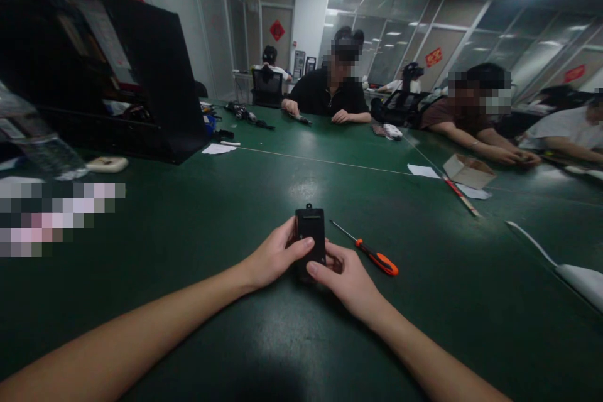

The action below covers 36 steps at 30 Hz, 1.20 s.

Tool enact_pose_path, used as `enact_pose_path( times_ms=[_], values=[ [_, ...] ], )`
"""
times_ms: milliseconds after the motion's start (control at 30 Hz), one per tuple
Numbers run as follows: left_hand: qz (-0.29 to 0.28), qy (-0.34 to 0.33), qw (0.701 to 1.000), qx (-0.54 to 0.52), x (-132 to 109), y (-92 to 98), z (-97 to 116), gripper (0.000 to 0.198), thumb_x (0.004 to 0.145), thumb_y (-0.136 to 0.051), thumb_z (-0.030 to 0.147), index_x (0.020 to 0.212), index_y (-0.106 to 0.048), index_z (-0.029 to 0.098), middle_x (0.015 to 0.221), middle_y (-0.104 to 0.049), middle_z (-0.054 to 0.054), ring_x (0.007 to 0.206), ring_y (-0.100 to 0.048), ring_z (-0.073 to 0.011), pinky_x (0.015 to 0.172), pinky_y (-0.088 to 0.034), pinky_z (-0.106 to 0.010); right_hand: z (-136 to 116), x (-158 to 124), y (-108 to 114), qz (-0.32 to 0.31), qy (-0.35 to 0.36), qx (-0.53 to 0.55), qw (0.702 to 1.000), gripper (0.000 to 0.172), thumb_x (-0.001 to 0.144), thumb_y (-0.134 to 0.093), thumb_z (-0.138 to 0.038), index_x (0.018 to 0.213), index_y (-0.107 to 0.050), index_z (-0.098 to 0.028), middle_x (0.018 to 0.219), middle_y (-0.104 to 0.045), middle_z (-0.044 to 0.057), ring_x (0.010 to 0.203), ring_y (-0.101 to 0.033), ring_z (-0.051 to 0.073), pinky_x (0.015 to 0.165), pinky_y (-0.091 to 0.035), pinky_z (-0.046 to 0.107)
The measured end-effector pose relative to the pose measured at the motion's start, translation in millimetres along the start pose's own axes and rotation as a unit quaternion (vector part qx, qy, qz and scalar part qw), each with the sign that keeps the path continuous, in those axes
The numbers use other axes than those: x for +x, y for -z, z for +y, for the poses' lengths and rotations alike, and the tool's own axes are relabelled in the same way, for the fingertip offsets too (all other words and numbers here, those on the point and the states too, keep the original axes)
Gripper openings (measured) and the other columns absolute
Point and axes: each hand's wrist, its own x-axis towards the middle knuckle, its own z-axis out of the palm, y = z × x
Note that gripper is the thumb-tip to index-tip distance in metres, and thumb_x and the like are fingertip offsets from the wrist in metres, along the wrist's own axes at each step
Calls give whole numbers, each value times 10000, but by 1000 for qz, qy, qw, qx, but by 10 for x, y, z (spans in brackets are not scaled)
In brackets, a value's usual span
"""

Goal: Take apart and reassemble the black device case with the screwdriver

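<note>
Between my hands is a small black rectangular device with a little loop at its top end and a slot line near that end. My left hand grips its left side, the thumb lying across the face. Around the lower right side curls my right hand, its thumb pressed near the bottom edge. The fingers behind the device are mostly hidden. Just to the right, a screwdriver with an orange and black handle lies on the green table, its tip pointing up and left.
A black open box and a clear plastic bottle stand at left. A cardboard box, a red-and-white stick and papers lie at right. Across the table sits a person in black; others sit farther right.
</note>
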Motion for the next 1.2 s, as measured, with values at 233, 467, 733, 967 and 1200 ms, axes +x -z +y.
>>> enact_pose_path(
  times_ms=[233, 467, 733, 967, 1200],
  values=[
    [-35, -12, 998, -41, 14, 28, 6, 454, 915, -598, 387, 1288, -521, 139, 1174, -675, -130, 1056, -643, -261, 944, -479, -369, -18, -4, -14, 26, -2, -10, 1000, 408, 769, -763, -445, 1020, -675, -136, 794, -699, 39, 708, -650, 172, 679, -509, 303],
    [-13, -9, 1000, -6, 24, 27, 34, 445, 917, -580, 418, 1263, -561, 138, 1092, -669, -91, 979, -625, -238, 851, -484, -319, -13, 12, 11, 8, -1, -2, 1000, 442, 800, -738, -448, 1113, -682, -141, 794, -686, 23, 683, -650, 144, 675, -540, 286],
    [-48, 31, 998, 7, 28, -28, -44, 530, 826, -708, 421, 1234, -502, 151, 1086, -658, -105, 955, -639, -224, 826, -501, -324, -23, 22, 3, 28, 0, 7, 1000, 461, 755, -756, -523, 996, -695, -135, 728, -683, 20, 610, -650, 143, 600, -540, 268],
    [-44, 52, 994, 82, 15, -104, -28, 424, 860, -642, 499, 1074, -581, 138, 864, -677, -63, 758, -634, -182, 718, -480, -301, 13, 42, 37, 31, -13, 42, 999, 503, 791, -678, -620, 919, -659, -134, 669, -674, 19, 579, -654, 144, 604, -536, 273],
    [-31, 20, 995, 92, 32, -7, -75, 424, 860, -625, 512, 1029, -602, 124, 922, -680, -72, 836, -630, -206, 753, -469, -300, 45, 49, 25, 3, 5, 54, 999, 517, 846, -590, -657, 912, -634, -146, 708, -685, 35, 634, -678, 151, 608, -526, 265]
  ],
)
